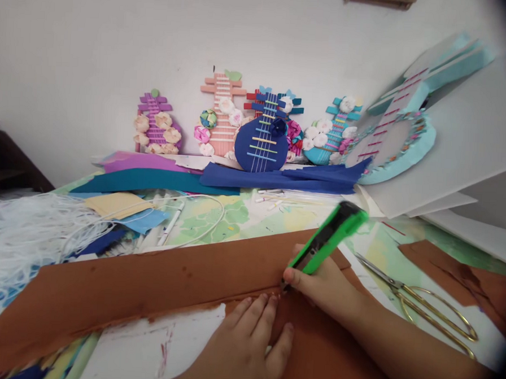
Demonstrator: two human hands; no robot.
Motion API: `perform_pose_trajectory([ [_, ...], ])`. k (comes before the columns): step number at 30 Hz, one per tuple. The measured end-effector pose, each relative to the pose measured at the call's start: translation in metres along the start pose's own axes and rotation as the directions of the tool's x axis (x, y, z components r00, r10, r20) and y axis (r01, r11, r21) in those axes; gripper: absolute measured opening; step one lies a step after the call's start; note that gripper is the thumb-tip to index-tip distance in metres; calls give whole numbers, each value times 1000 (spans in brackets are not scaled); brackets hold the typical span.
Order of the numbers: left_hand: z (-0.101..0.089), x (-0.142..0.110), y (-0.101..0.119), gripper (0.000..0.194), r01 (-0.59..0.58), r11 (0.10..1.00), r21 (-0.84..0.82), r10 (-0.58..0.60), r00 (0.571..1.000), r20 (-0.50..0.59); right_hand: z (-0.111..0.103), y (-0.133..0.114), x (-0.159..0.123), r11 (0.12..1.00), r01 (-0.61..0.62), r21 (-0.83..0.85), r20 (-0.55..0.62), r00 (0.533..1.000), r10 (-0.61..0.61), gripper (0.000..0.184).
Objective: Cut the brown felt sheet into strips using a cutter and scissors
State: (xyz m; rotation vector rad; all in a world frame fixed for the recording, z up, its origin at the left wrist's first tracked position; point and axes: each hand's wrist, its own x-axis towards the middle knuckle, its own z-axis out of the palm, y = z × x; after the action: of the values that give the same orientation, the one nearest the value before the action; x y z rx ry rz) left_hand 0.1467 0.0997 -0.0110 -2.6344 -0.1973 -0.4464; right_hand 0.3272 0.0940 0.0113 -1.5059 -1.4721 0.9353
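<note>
My right hand (326, 289) is closed around a green and black utility knife (322, 244). The knife leans to the right, and its tip is down at a cut line in a brown sheet (155, 280). My left hand (249, 342) lies flat just left of the tip, with its fingers stretched over the brown sheet and the edge of a white sheet (134, 347) beneath. Left of my hand the cut has parted, and the white sheet shows through it. Scissors with gold handles (417, 300) lie to the right of my right forearm.
Several decorated paper lutes, including a dark blue one (255, 139), stand along the wall. A large light-blue lute (421, 136) leans at right. White cord (42, 240) is heaped at left. Blue sheets (279, 178) lie behind, and brown scraps (464, 274) at right.
</note>
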Motion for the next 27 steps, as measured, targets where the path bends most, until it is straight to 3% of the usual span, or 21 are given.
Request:
perform_pose_trajectory([
  [4, 0, 0, 0, 26, -4, 1000, 16, 5, 1000, -18, -1, 5, 1, 995, -48, 84, 48, 998, 44, 32],
  [9, 0, 0, 0, 26, 9, 1000, 5, -9, 999, -31, -1, 5, 0, 995, 14, 96, 96, 995, -23, 30],
  [19, -2, 0, 0, 25, 16, 1000, -25, -16, 1000, 0, 2, -6, 0, 991, 67, -116, 84, 995, -57, 31],
  [27, -1, 2, 0, 25, 29, 1000, 3, -29, 999, -43, 2, -3, 0, 991, 56, -125, 92, 995, -45, 31],
])
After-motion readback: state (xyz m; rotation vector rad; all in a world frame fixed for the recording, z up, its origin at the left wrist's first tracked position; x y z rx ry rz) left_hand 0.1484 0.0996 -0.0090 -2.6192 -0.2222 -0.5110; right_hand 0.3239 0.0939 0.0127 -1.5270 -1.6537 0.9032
